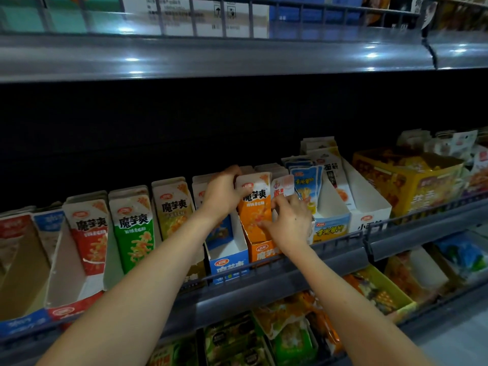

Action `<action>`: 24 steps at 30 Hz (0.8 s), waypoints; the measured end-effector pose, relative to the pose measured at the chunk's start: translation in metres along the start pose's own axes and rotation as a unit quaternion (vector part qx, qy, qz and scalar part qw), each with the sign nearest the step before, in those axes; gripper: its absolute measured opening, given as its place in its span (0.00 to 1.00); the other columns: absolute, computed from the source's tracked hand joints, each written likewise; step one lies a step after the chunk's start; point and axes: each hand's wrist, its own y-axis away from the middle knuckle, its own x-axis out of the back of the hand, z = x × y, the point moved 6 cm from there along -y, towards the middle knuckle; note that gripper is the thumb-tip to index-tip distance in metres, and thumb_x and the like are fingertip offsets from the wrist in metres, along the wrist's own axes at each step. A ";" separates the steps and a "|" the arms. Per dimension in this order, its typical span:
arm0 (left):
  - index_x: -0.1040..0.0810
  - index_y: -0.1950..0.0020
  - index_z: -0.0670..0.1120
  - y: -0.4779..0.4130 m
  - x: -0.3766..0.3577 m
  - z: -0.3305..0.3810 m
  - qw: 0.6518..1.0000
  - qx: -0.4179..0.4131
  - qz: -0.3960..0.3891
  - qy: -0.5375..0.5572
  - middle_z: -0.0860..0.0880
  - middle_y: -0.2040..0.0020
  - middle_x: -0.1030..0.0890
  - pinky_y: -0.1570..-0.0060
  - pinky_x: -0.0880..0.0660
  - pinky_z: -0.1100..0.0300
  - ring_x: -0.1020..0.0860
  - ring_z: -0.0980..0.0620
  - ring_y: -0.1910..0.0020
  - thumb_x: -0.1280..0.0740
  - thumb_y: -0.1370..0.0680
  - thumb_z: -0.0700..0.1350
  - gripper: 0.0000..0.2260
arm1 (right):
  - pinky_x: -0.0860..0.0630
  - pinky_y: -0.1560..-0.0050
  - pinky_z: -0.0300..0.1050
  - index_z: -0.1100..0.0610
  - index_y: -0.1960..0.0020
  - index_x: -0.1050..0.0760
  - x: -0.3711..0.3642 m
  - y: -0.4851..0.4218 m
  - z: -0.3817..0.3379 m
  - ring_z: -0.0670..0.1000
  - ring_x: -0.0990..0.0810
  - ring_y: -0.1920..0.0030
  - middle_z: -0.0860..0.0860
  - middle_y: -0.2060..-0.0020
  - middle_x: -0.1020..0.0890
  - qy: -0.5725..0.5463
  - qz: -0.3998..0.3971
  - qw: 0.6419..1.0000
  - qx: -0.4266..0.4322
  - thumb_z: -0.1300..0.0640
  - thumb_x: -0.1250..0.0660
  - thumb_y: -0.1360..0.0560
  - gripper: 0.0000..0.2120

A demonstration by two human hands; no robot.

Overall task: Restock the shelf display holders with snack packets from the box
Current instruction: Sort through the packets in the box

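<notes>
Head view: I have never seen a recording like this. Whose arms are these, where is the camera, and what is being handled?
There is no machine here: a person wears one wide-angle camera on the head, so you look forward and down along their two bare arms. They face a shop shelf lined with cardboard display holders of snack packets. The left hand grips the top of a stack of orange packets, fingers curled over it. The right hand holds the same stack lower down, thumb on its front. The stack stands in the orange holder. To its left are a blue holder and green packets. The supply box is not in view.
</notes>
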 end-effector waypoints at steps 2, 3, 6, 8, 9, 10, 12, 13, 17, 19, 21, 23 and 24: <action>0.29 0.36 0.44 0.003 -0.003 -0.004 1.000 -0.001 -0.015 -0.006 0.44 0.40 0.22 0.51 0.27 0.60 0.24 0.47 0.42 0.30 0.25 0.44 0.19 | 0.29 0.51 0.50 0.54 0.53 0.25 -0.001 -0.001 -0.002 0.56 0.24 0.52 0.54 0.54 0.23 0.036 -0.035 0.999 -0.006 0.44 0.20 0.42 0.25; 0.30 0.33 0.45 0.004 -0.003 -0.004 1.000 -0.005 -0.020 -0.003 0.45 0.38 0.24 0.50 0.29 0.62 0.25 0.47 0.40 0.30 0.25 0.44 0.22 | 0.31 0.47 0.50 0.54 0.50 0.26 -0.004 -0.001 -0.002 0.55 0.25 0.48 0.53 0.51 0.23 0.045 -0.059 0.997 -0.013 0.43 0.22 0.40 0.25; 0.29 0.32 0.46 0.003 -0.003 -0.004 0.999 -0.013 -0.028 0.021 0.46 0.36 0.24 0.49 0.29 0.63 0.26 0.49 0.39 0.28 0.26 0.43 0.23 | 0.34 0.44 0.48 0.53 0.45 0.28 -0.006 -0.003 0.000 0.54 0.27 0.44 0.52 0.46 0.25 0.051 -0.089 0.994 -0.028 0.41 0.24 0.37 0.27; 0.27 0.35 0.45 0.002 -0.002 -0.004 0.998 0.004 -0.028 0.056 0.46 0.39 0.23 0.49 0.26 0.60 0.24 0.50 0.42 0.28 0.26 0.45 0.21 | 0.33 0.44 0.48 0.54 0.45 0.29 -0.006 -0.004 0.002 0.54 0.26 0.44 0.53 0.45 0.25 0.050 -0.097 0.993 -0.040 0.40 0.25 0.37 0.28; 0.26 0.36 0.45 0.002 0.000 -0.005 0.996 0.016 -0.030 0.082 0.46 0.40 0.22 0.49 0.26 0.60 0.24 0.52 0.44 0.28 0.26 0.45 0.20 | 0.32 0.44 0.49 0.56 0.45 0.28 -0.006 -0.004 0.003 0.55 0.26 0.45 0.54 0.46 0.24 0.049 -0.097 0.993 -0.045 0.40 0.24 0.37 0.29; 0.25 0.37 0.44 0.002 0.000 -0.006 0.993 0.027 -0.032 0.108 0.47 0.41 0.22 0.50 0.25 0.61 0.24 0.53 0.46 0.28 0.26 0.45 0.19 | 0.31 0.45 0.49 0.57 0.45 0.28 -0.005 -0.005 0.004 0.55 0.26 0.45 0.54 0.46 0.24 0.047 -0.096 0.993 -0.049 0.40 0.24 0.37 0.29; 0.24 0.38 0.43 0.001 0.001 -0.007 0.991 0.031 -0.033 0.128 0.48 0.45 0.22 0.54 0.26 0.66 0.24 0.55 0.49 0.28 0.26 0.44 0.17 | 0.30 0.45 0.50 0.57 0.46 0.27 -0.004 -0.005 0.005 0.56 0.25 0.46 0.55 0.46 0.23 0.040 -0.094 0.994 -0.050 0.40 0.24 0.38 0.29; 0.24 0.39 0.42 0.002 0.002 -0.006 0.991 0.029 -0.032 0.123 0.49 0.47 0.22 0.56 0.27 0.70 0.25 0.55 0.49 0.28 0.26 0.44 0.17 | 0.30 0.45 0.50 0.57 0.46 0.27 -0.005 -0.005 0.006 0.55 0.25 0.45 0.55 0.46 0.23 0.036 -0.096 0.993 -0.049 0.39 0.24 0.37 0.29; 0.22 0.40 0.42 0.001 0.001 -0.012 0.995 0.031 -0.003 0.099 0.48 0.45 0.21 0.51 0.29 0.65 0.24 0.53 0.46 0.29 0.26 0.44 0.15 | 0.29 0.47 0.48 0.54 0.46 0.25 -0.004 -0.005 0.008 0.54 0.25 0.46 0.53 0.47 0.22 0.005 -0.100 0.994 -0.049 0.38 0.25 0.37 0.27; 0.22 0.40 0.42 0.001 0.000 -0.013 0.994 0.034 0.000 0.099 0.47 0.45 0.21 0.51 0.30 0.65 0.25 0.53 0.47 0.29 0.26 0.44 0.15 | 0.28 0.48 0.48 0.54 0.46 0.25 -0.004 -0.005 0.009 0.53 0.25 0.47 0.52 0.49 0.22 -0.002 -0.097 0.994 -0.046 0.38 0.25 0.37 0.27; 0.23 0.40 0.42 0.002 -0.002 -0.011 0.995 0.026 -0.005 0.099 0.47 0.45 0.22 0.54 0.32 0.68 0.27 0.56 0.48 0.29 0.26 0.43 0.15 | 0.27 0.49 0.48 0.54 0.46 0.24 -0.004 -0.004 0.009 0.53 0.25 0.47 0.52 0.49 0.21 0.004 -0.096 0.995 -0.039 0.38 0.25 0.37 0.28; 0.23 0.39 0.42 0.004 -0.003 -0.009 0.995 0.018 -0.008 0.094 0.46 0.44 0.22 0.51 0.31 0.66 0.27 0.55 0.47 0.29 0.25 0.41 0.15 | 0.27 0.49 0.48 0.54 0.45 0.24 -0.005 -0.003 0.008 0.53 0.25 0.47 0.52 0.49 0.21 0.012 -0.096 0.995 -0.036 0.38 0.25 0.36 0.27; 0.24 0.38 0.42 0.005 -0.004 -0.008 0.996 0.016 -0.010 0.092 0.46 0.43 0.22 0.49 0.30 0.64 0.27 0.54 0.45 0.30 0.25 0.41 0.16 | 0.27 0.49 0.47 0.54 0.45 0.24 -0.005 -0.003 0.007 0.53 0.25 0.47 0.52 0.48 0.21 0.012 -0.097 0.995 -0.037 0.38 0.26 0.36 0.27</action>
